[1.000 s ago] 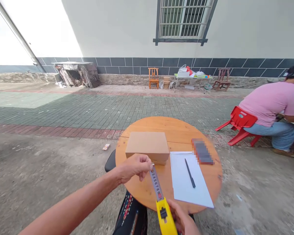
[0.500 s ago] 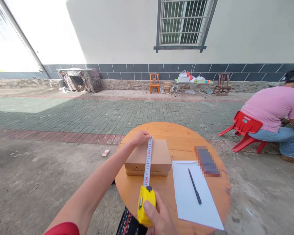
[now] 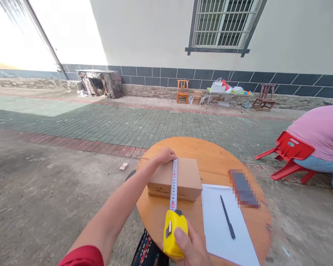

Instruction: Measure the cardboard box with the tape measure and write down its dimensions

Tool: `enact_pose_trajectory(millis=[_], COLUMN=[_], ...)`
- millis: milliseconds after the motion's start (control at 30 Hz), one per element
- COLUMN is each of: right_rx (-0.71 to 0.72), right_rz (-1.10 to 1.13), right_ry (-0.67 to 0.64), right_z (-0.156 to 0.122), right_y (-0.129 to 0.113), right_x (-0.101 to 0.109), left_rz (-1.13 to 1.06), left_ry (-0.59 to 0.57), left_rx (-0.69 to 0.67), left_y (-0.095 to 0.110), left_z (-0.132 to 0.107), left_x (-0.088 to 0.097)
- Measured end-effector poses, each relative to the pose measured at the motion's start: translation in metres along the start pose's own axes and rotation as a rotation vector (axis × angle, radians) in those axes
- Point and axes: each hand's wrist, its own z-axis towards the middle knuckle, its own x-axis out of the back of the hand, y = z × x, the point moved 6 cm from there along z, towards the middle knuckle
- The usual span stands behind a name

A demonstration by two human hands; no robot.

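A brown cardboard box [image 3: 187, 177] lies on the round wooden table [image 3: 152, 218]. Across its top runs the silver blade of a yellow tape measure [image 3: 173, 231], from the far edge past the near edge. My left hand [image 3: 166, 155] pinches the blade's end at the box's far edge. Wrapped round the yellow case, just in front of the box, is my right hand [image 3: 192, 244], thumb on the case's side. To the right, a black pen [image 3: 227, 216] rests on white paper [image 3: 215, 221].
A blurred phone-like object [image 3: 243, 187] lies at the table's right. Beyond it a person in a pink shirt [image 3: 319, 122] sits on a red chair [image 3: 292, 147]. By the far wall stand wooden chairs and a small table [image 3: 230, 92] with things on it.
The view has turned slightly left, so everything sits further right in the picture. Both hands keep their hold on the tape measure, and the blade still lies over the box.
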Motion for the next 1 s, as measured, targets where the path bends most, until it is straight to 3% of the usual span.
enact_pose_trajectory(millis=[200,267,367,433,533,600,700,767,833,900,1000], right_rx=[-0.083,-0.12,-0.061,0.015,0.175,0.282,0.36,0.379,0.389,0.407,0.517], right_rz=[-0.086,-0.151,-0.223,-0.28,-0.356,-0.411,-0.539,-0.612,-0.695,-0.828,-1.061], right_ry=[0.012,-0.002,-0.024,-0.043,-0.014,0.041,0.079,0.079,0.092,0.09,0.023], right_z=[0.0,-0.001,-0.003,-0.004,-0.008,-0.012,-0.02,-0.025,-0.029,-0.028,-0.012], right_y=[0.005,0.003,-0.005,-0.011,-0.024,-0.032,-0.043,-0.051,-0.062,-0.078,-0.109], right_x=[0.0,0.0,0.001,0.003,0.012,0.021,0.031,0.035,0.036,0.033,0.016], left_rz=[-0.072,-0.105,-0.163,-0.203,-0.259,-0.29,-0.324,-0.34,-0.379,-0.43,-0.487], left_ry=[0.031,0.056,0.126,0.196,0.298,0.33,0.247,0.276,0.424,0.575,0.712], left_rx=[-0.014,-0.027,-0.076,-0.132,-0.236,-0.297,-0.389,-0.413,-0.353,-0.254,-0.121], left_y=[0.003,0.005,0.015,0.026,0.046,0.057,0.063,0.053,0.03,0.001,-0.035], left_z=[-0.002,-0.003,-0.017,-0.039,-0.094,-0.138,-0.198,-0.228,-0.246,-0.258,-0.269], left_x=[0.0,0.005,0.019,0.029,0.031,0.018,-0.016,-0.033,-0.042,-0.048,-0.059])
